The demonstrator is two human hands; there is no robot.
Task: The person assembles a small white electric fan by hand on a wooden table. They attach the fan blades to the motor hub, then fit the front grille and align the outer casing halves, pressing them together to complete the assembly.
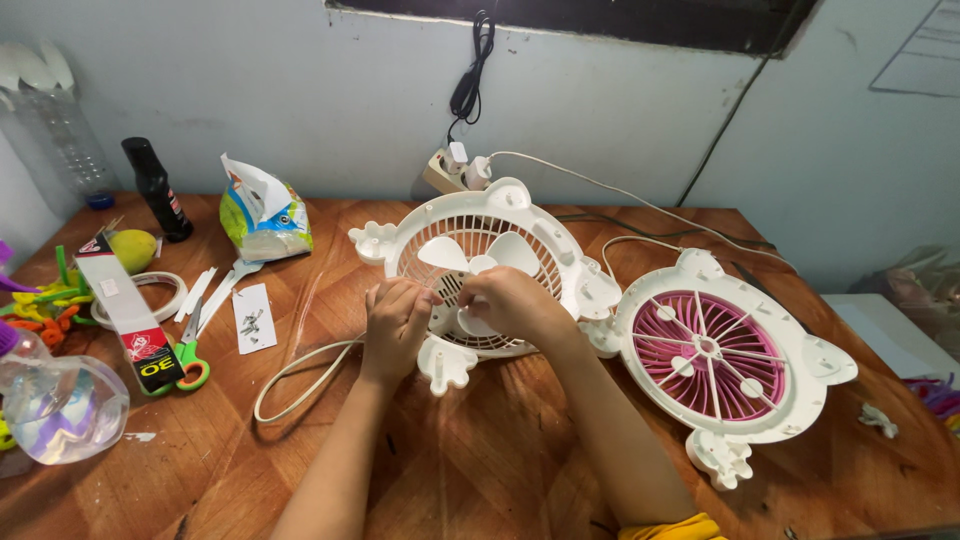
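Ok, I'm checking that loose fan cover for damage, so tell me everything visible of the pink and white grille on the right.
The fan cover is a round white plastic shell with ear-like tabs and a foot-shaped lug, framing pink radial slats crossed by white spokes from a small hub. It lies flat on the wooden table, right of the fan. Neither hand touches it. No cracks are visible.

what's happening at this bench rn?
A person has both hands on an opened white fan body lying on a wooden table. The left hand and right hand meet at the blade hub, fingers curled; what they pinch is hidden. The fan's front cover, white with a pink grille, lies detached to the right. A small bag of screws, green-handled scissors and a roll of tape sit to the left. A white cord loops near the left wrist.
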